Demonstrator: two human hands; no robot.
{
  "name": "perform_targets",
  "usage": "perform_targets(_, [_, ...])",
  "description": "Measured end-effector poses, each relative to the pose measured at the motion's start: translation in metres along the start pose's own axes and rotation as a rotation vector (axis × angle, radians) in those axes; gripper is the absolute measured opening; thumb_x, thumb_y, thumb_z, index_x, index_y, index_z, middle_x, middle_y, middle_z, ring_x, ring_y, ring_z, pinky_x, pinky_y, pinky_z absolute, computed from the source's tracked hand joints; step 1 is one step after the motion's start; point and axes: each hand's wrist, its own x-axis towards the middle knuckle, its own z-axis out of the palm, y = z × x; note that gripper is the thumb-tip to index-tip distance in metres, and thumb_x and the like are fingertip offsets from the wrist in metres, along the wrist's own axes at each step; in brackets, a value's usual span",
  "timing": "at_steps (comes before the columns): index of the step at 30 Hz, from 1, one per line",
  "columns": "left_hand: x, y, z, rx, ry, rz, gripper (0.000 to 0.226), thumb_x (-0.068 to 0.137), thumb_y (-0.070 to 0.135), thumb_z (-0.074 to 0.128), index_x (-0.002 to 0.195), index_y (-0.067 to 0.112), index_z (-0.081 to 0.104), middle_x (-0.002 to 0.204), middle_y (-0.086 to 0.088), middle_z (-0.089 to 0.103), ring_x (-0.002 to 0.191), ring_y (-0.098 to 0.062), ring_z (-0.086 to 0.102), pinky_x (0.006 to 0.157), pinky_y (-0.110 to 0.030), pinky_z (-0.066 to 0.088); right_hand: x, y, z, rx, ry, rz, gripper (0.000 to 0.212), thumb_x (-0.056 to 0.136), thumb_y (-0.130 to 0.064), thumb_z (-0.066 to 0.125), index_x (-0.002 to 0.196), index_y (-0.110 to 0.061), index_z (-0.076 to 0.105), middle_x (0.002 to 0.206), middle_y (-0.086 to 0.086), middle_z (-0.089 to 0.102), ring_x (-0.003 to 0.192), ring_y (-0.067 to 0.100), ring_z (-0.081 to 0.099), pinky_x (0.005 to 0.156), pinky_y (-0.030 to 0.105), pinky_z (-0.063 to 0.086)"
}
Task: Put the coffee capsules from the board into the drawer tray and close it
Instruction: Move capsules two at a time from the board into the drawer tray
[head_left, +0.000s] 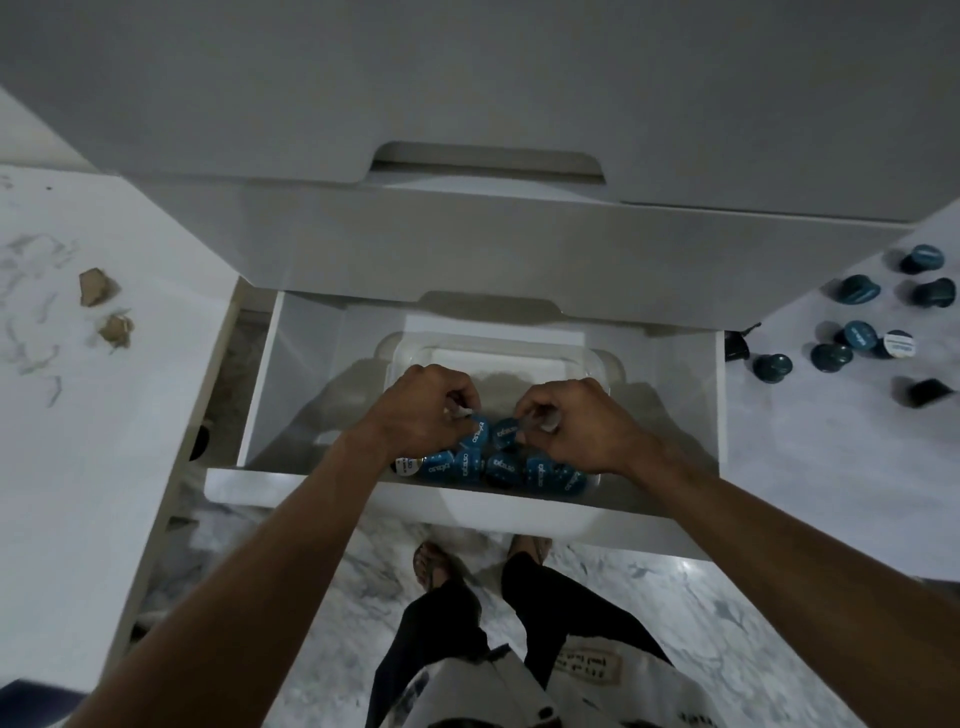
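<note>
A white drawer (270, 395) stands pulled open below the counter. Inside it sits a clear plastic tray (498, 349) with several blue coffee capsules (498, 470) packed along its near side. My left hand (415, 415) is down in the tray with its fingers curled on a blue capsule (477, 435). My right hand (576, 423) is beside it, fingers pinched on another blue capsule (504, 434). Several more dark blue capsules (860, 291) lie loose on the white counter at the right, and one shows a white lid (897, 344).
Two brown scraps (96, 286) lie on the white marble counter at the left. A closed white drawer front with a cut-out handle (488, 166) is above the open one. My legs and sandalled feet (431, 566) stand on the marble floor under the drawer front.
</note>
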Motion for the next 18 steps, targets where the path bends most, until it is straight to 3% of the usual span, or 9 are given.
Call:
perform_targets(5, [-0.022, 0.010, -0.009, 0.001, 0.165, 0.038, 0.026, 0.078, 0.027, 0.080, 0.100, 0.021, 0.069, 0.094, 0.010, 0.068, 0.086, -0.003, 0.063, 0.075, -0.014, 0.050, -0.015, -0.013, -0.009, 0.165, 0.237, 0.024, 0.036, 0.078, -0.025, 0.080, 0.111, -0.022, 0.068, 0.101, -0.011, 0.068, 0.084, 0.000, 0.066, 0.072, 0.016, 0.053])
perform_targets(9, [-0.043, 0.029, -0.017, -0.089, 0.316, 0.053, 0.024, 0.077, 0.029, 0.080, 0.098, 0.022, 0.070, 0.092, 0.013, 0.069, 0.083, 0.001, 0.064, 0.064, -0.003, 0.044, -0.041, -0.038, -0.014, 0.307, 0.363, 0.044, 0.043, 0.077, -0.025, 0.082, 0.117, -0.018, 0.066, 0.101, -0.005, 0.068, 0.081, 0.002, 0.066, 0.071, 0.011, 0.052])
perform_targets(18, [-0.069, 0.108, 0.024, -0.230, 0.358, 0.234, 0.025, 0.075, 0.023, 0.083, 0.096, 0.016, 0.072, 0.087, 0.006, 0.071, 0.076, 0.003, 0.065, 0.066, -0.003, 0.046, -0.147, -0.055, -0.036, 0.437, 0.639, 0.167, 0.041, 0.077, -0.032, 0.081, 0.114, -0.019, 0.067, 0.098, -0.007, 0.071, 0.084, 0.006, 0.069, 0.074, 0.012, 0.053])
